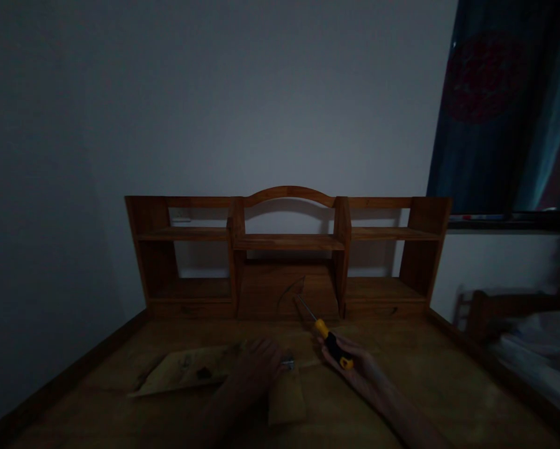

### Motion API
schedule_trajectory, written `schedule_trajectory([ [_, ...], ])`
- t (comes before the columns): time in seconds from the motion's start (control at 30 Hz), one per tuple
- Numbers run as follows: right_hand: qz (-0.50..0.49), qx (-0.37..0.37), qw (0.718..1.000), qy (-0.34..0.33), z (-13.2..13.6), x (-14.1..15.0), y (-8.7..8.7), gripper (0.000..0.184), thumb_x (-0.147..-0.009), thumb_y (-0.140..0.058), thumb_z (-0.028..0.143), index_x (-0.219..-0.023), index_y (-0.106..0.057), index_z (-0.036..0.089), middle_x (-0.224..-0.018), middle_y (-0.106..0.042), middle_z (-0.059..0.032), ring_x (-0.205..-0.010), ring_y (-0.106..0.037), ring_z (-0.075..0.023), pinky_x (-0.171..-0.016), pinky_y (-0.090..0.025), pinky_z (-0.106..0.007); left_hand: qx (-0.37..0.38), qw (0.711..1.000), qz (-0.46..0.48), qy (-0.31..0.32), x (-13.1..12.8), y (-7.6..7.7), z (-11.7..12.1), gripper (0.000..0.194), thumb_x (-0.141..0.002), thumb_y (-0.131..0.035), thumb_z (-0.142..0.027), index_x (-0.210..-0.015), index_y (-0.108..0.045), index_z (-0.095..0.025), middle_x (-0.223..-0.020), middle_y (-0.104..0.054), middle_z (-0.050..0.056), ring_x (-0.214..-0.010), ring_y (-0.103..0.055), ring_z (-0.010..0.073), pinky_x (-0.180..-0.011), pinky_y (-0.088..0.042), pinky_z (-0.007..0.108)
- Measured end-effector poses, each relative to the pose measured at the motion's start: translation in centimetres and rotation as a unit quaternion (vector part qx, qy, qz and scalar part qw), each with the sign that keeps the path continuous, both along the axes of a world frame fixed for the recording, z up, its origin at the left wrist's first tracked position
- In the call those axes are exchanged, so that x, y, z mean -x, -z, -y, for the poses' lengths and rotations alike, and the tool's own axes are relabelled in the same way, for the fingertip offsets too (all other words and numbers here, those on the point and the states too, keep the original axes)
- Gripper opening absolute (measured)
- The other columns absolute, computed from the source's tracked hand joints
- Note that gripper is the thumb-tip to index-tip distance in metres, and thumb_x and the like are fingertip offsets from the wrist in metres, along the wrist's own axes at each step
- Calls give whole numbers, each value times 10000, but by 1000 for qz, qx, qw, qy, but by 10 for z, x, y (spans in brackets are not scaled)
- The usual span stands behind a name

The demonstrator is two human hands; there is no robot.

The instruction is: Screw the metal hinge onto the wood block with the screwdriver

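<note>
My right hand (355, 362) is wrapped around the handle of a screwdriver (331, 340) with a yellow and black grip. Its thin metal shaft points up and away to the left, free of anything. My left hand (260, 362) curls over the right end of a flat wooden board (186, 369), which has a dark patch on its face. Just beyond those fingers shows a small shiny metal fitting (287, 362); dimness hides its exact kind. Below it a second, narrow wooden piece (287, 402) lies on the table, partly behind my left wrist.
The wooden tabletop (424, 380) has raised side edges. At its back stands a wooden shelf unit (289, 243) with open compartments against a pale wall. To the right are a dark curtained window (486, 125) and a bed (532, 337). The room is dim.
</note>
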State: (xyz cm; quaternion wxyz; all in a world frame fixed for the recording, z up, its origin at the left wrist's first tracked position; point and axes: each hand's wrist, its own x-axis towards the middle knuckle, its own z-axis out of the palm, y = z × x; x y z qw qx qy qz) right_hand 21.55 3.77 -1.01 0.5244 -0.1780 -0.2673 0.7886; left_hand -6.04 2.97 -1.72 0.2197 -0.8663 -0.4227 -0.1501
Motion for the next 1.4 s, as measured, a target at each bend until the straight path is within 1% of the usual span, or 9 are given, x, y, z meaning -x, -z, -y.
schedule_trajectory([
  [0.07,3,-2,1000,0,0,0,0,277,-768,-705,73,-1041,-699,28,-1148,-665,-181,-1132,-612,-240,-1069,-431,-346,-11,1000,6,-1,0,1,-1,199,-974,-456,-308,-963,-606,-178,-962,-632,62,-962,-563,219,-889,-417,370],
  [0.23,2,-6,1000,-2,-3,-1,4,288,-755,-718,79,-1041,-705,50,-1156,-668,-159,-1151,-601,-249,-1078,-418,-357,17,1000,16,6,-2,-6,2,171,-962,-471,-238,-958,-640,-215,-938,-639,37,-940,-559,204,-870,-409,357],
  [0.37,2,-6,1000,-3,-5,-2,7,289,-745,-732,94,-1030,-708,53,-1146,-670,-168,-1146,-605,-256,-1068,-425,-365,33,998,46,0,-2,-9,5,245,-972,-461,-296,-859,-661,-208,-872,-636,38,-892,-559,190,-852,-413,345],
  [0.53,9,-5,1000,-1,-3,-2,5,296,-755,-723,83,-1049,-707,56,-1165,-663,-174,-1160,-597,-260,-1066,-429,-362,56,996,73,23,3,-16,14,232,-977,-440,-351,-954,-624,-211,-985,-617,35,-928,-540,194,-851,-408,344],
  [0.77,10,-3,1000,-10,-2,-3,3,277,-768,-714,99,-1042,-713,55,-1156,-675,-161,-1167,-593,-257,-1078,-412,-352,113,989,83,40,11,-33,30,176,-971,-418,-242,-1019,-586,-219,-1082,-582,31,-983,-521,195,-873,-407,337],
  [1.0,8,-10,1000,-11,-4,-4,8,291,-779,-696,91,-1068,-702,56,-1158,-676,-154,-1145,-607,-246,-1080,-410,-360,135,987,55,67,15,-22,20,235,-922,-469,-155,-1092,-602,-248,-1109,-599,38,-991,-541,195,-857,-427,318],
  [1.13,8,-8,1000,-13,-3,-4,7,282,-800,-672,83,-1079,-695,55,-1191,-661,-153,-1177,-586,-252,-1086,-409,-369,144,987,59,47,14,-20,20,279,-927,-475,-193,-1171,-579,-280,-1135,-595,38,-986,-555,201,-835,-447,316],
  [1.23,11,-9,1000,-10,-1,-3,5,271,-795,-681,84,-1065,-699,59,-1182,-666,-150,-1169,-592,-251,-1079,-422,-372,146,986,69,32,14,-17,20,328,-933,-453,-181,-1226,-552,-291,-1207,-579,44,-1051,-544,209,-887,-442,327],
  [1.4,29,-13,999,-9,-1,-3,2,297,-793,-685,92,-1090,-688,69,-1165,-672,-157,-1143,-611,-241,-1053,-451,-366,202,973,107,18,12,-16,14,268,-984,-373,-218,-1156,-576,-247,-1198,-584,46,-1039,-560,192,-888,-446,308],
])
